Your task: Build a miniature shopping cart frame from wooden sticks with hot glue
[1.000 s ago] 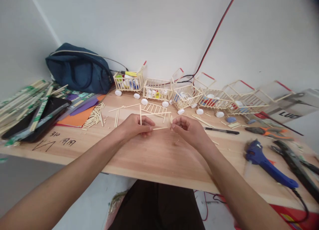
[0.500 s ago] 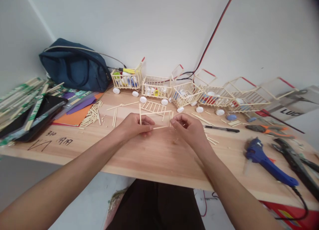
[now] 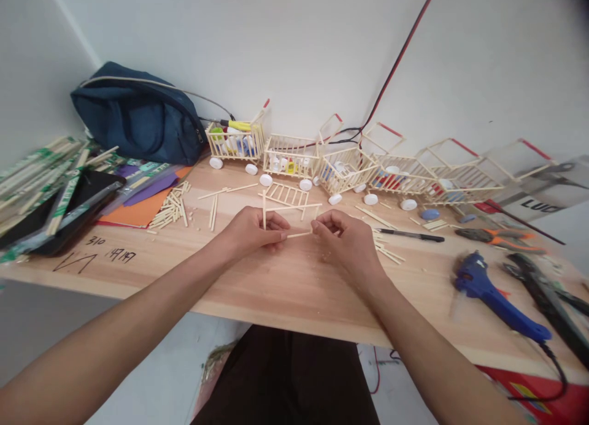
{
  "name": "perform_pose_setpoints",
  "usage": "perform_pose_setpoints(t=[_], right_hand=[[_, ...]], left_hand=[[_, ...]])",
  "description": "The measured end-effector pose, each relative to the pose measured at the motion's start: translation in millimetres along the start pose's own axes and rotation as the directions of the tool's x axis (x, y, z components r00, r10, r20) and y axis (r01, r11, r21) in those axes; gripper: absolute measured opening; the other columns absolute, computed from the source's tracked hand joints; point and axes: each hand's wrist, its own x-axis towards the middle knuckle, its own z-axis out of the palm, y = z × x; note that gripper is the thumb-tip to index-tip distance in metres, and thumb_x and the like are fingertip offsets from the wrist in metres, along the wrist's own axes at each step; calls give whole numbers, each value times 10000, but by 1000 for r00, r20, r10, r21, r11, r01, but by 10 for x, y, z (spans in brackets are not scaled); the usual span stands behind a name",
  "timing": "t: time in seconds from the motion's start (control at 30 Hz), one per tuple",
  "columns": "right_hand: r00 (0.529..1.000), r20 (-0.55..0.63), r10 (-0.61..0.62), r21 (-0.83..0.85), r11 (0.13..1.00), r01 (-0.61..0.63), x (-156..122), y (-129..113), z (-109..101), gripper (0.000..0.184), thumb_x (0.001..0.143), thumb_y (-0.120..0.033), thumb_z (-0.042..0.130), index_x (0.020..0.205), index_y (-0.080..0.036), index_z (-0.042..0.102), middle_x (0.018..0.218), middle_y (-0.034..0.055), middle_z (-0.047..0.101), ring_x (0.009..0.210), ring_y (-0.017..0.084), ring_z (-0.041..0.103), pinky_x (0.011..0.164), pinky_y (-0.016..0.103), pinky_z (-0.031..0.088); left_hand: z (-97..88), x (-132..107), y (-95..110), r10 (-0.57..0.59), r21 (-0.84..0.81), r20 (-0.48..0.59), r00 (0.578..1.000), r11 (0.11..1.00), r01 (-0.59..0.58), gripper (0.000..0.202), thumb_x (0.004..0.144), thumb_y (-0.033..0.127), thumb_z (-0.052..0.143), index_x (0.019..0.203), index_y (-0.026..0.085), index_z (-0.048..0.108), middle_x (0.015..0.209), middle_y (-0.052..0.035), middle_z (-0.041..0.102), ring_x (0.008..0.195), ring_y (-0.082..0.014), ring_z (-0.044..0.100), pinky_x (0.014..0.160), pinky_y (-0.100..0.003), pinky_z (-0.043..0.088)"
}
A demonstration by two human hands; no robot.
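Between my two hands is a small rectangular frame of thin wooden sticks [image 3: 298, 235], held just over the table. My left hand [image 3: 257, 230] pinches its left end, where one stick points upward. At the right end, the fingertips of my right hand [image 3: 339, 232] are closed on the frame's corner, and they partly hide it. Just behind the hands lies a flat ladder-like stick panel [image 3: 285, 195]. Farther back, several little stick shopping carts [image 3: 289, 161] with white wheels and red-tipped handles stand in a row, filled with small coloured pieces.
On the right lie a blue glue gun [image 3: 499, 302], black-handled pliers [image 3: 547, 302], orange-handled pliers [image 3: 499, 238] and a black pen [image 3: 411, 235]. Cut sticks [image 3: 170, 210], orange paper [image 3: 133, 210], wrapped chopsticks [image 3: 41, 167] and a blue bag [image 3: 138, 115] occupy the left. The table edge [image 3: 294, 333] is near me.
Both hands keep hold of the stick frame. My right fingers have shifted slightly at its right corner. The whole view has moved a little.
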Motion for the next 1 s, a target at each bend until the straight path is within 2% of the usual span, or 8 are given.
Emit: perform_pose_setpoints(t=[0.3,0.53,0.77,1.0], right_hand=[[994,-33,-108,-65,992,105,-7,22,-15,128,813,-290,611,745,-199,670,720,0,633,614,132,499,629,283,380],[998,-14,-67,-64,996,66,3,76,5,150,812,-304,606,713,-200,648,675,-7,596,612,134,489,624,285,369],[995,-90,-32,46,998,36,49,156,-125,198,807,-360,608,709,-189,625,630,-23,539,580,121,432,582,273,326],[992,-113,-54,109,992,66,82,194,-216,228,796,-391,612,698,-185,599,608,-32,483,573,116,399,579,274,306]], left_hand=[[6,3,-29,0,-7,7,1000,1000,0,135,746,66,701,872,77,651,579,-20,682,477,-92,610,532,-202,510],[12,14,-78,-4,-22,41,999,1000,5,211,725,77,725,911,82,626,607,-27,695,495,-105,634,542,-214,528],[-4,-43,-145,10,-94,93,996,996,-1,414,670,174,816,972,116,539,610,-42,704,497,-140,648,534,-245,542],[-6,-253,-129,-53,-78,53,997,995,57,380,758,172,754,1045,87,521,669,-79,725,546,-147,682,568,-236,548]])
